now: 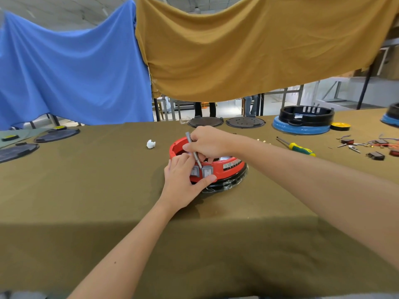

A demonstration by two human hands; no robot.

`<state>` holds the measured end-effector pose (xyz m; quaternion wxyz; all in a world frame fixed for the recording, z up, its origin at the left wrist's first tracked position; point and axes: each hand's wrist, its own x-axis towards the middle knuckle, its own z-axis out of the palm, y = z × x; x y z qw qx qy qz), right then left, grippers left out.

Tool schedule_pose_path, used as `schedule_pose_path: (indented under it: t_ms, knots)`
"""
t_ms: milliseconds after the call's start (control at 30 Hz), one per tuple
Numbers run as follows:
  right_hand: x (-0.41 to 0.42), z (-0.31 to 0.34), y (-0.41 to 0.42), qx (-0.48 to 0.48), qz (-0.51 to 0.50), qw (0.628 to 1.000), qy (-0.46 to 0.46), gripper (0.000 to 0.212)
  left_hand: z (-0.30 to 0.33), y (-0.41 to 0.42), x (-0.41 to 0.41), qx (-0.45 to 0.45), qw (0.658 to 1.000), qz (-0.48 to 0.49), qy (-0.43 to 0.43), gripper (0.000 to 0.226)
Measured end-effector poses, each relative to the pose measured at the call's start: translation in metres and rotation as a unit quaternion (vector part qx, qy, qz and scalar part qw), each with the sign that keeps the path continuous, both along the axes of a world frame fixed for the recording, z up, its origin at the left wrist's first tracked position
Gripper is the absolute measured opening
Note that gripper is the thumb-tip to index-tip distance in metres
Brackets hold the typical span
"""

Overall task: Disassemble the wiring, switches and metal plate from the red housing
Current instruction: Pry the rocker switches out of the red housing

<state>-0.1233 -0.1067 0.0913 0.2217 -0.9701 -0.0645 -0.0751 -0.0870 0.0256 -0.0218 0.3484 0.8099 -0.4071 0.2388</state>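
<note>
Red round plastic housing (226, 169) sits on its black base (228, 184) in the middle of the olive-green cloth-covered table (108, 190), right in front of me, and I'm on it with both hands. My left hand (181, 182) grips the near side of the housing, fingers curled over the rim and thumb stretched along the lower edge, just under the two grey rocker switches (204, 172) set in the front wall. My right hand (207, 143) pinches a slim grey metal screwdriver (193, 149), held tilted, handle up and away, tip down at the top edge of the switches. Something shiny and metallic shows inside the housing behind my right fingers; I cannot tell what it is. A crumpled white scrap (151, 144) lies to the left of the housing, well apart. Off to my right rest a yellow-and-green-handled screwdriver (298, 147) and a scatter of loose black switches and coloured wires (371, 145). Further back stand two dark round plates (226, 122) and a black ring-shaped housing on a blue base (302, 121).
</note>
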Motion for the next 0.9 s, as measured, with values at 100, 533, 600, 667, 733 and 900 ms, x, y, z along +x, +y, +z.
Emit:
schedule_pose_path:
  t_ms: [100,533,600,667,733,900]
  knots:
    - [-0.013,-0.010,-0.004,-0.034,0.022,0.999,-0.032,0.032,-0.001,-0.001,0.001,-0.011,1.000,-0.003,-0.003,0.064]
    - [-0.008,-0.011,-0.006,-0.025,0.014,1.000,0.004,0.034,0.000,0.000,0.001,0.002,1.000,0.000,0.003,0.068]
    - [-0.007,-0.012,-0.005,-0.024,0.015,1.000,-0.001,0.036,0.000,0.000,0.000,0.002,1.000,0.001,0.005,0.069]
    - [-0.010,-0.015,-0.006,-0.008,0.013,1.000,-0.013,0.037,0.000,0.000,0.000,0.002,1.000,0.000,0.007,0.067]
    - [-0.015,-0.019,-0.010,0.045,0.007,0.998,-0.046,0.034,-0.001,-0.001,0.001,0.000,1.000,0.003,0.005,0.062]
    - [-0.038,-0.028,-0.032,0.224,-0.011,0.966,-0.132,0.028,-0.003,0.000,0.002,-0.012,1.000,-0.002,0.008,0.055]
